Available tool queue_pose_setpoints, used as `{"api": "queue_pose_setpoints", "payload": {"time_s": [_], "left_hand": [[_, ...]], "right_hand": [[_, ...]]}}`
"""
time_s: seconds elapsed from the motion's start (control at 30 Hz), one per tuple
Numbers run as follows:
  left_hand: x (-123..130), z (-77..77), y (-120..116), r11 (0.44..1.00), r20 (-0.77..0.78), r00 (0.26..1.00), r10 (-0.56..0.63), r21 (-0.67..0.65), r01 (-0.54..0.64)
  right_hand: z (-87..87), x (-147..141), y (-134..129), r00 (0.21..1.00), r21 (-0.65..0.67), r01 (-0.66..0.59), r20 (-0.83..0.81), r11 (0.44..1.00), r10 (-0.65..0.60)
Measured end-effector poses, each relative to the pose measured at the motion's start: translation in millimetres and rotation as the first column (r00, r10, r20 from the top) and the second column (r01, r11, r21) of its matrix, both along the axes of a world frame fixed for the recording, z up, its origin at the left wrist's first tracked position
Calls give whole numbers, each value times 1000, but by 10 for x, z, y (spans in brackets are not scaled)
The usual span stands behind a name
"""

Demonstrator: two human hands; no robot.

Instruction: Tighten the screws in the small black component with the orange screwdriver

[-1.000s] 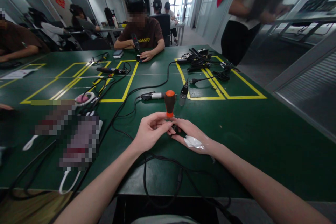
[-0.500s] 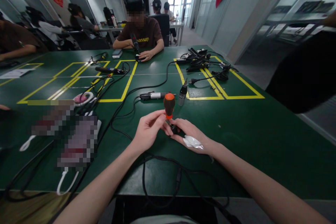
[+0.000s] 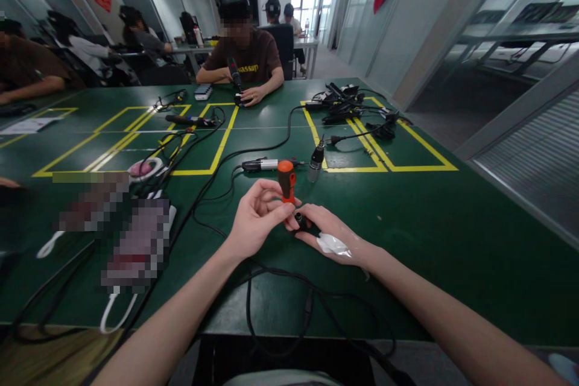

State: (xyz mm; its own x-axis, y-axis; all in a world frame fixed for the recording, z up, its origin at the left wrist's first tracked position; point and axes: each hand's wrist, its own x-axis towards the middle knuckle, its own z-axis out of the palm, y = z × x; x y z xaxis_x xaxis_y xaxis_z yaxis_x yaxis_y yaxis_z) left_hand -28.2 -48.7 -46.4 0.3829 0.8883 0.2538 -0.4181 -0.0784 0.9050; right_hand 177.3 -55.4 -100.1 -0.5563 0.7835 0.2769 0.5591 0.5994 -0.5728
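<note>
Screwdriver (image 3: 286,180), one, orange and brown, handle up, long axis near upright, over the table (image 3: 429,241); left hand (image 3: 253,220) nearer, its fingers drawn narrow around the lower end (tip hidden, contact cannot be told). Dark part (image 3: 299,218), one, held by the right hand (image 3: 335,226) between narrowed thumb and fingers, just below the screwdriver and slightly to its right; beyond, corded driver (image 3: 269,164), one, lying crosswise, and black-topped bottle (image 3: 316,158), one, tilted slightly.
</note>
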Motion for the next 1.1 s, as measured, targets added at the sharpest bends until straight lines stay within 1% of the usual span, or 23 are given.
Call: {"api": "queue_pose_setpoints", "payload": {"time_s": [0.1,0.27,0.57,0.7,0.8,0.9,0.97,1.03,1.07,1.1], "left_hand": [[12,-16,19,1000,13,1000,-1,-14,2],[4,-8,27,999,-29,999,-19,-27,18],[-24,94,30,1000,-125,992,-4,9,5],[-54,139,57,1000,-122,993,-1,24,4],[-52,173,84,998,-158,987,5,63,5],[-33,221,116,989,-241,970,37,147,-1],[-24,264,141,963,-284,950,133,265,-55],[-27,306,168,898,-339,905,256,430,-92],[-31,321,183,851,-361,877,317,517,-94],[-35,330,199,792,-371,848,378,605,-89]], "right_hand": [[-9,1,5,1000,3,-3,1,1000,3],[2,9,3,1000,-5,4,24,1000,-4],[14,-7,3,1000,-29,8,8,1000,-8],[19,3,-2,1000,-25,6,24,1000,-6],[29,2,-6,999,-24,16,32,1000,-16],[38,-5,-9,999,-27,22,37,999,-21],[41,-9,-10,999,-32,25,35,999,-24],[39,-13,-8,999,-31,35,32,999,-34],[36,-15,-7,999,-25,39,32,999,-39],[31,-15,-6,999,-19,41,34,999,-40]]}}
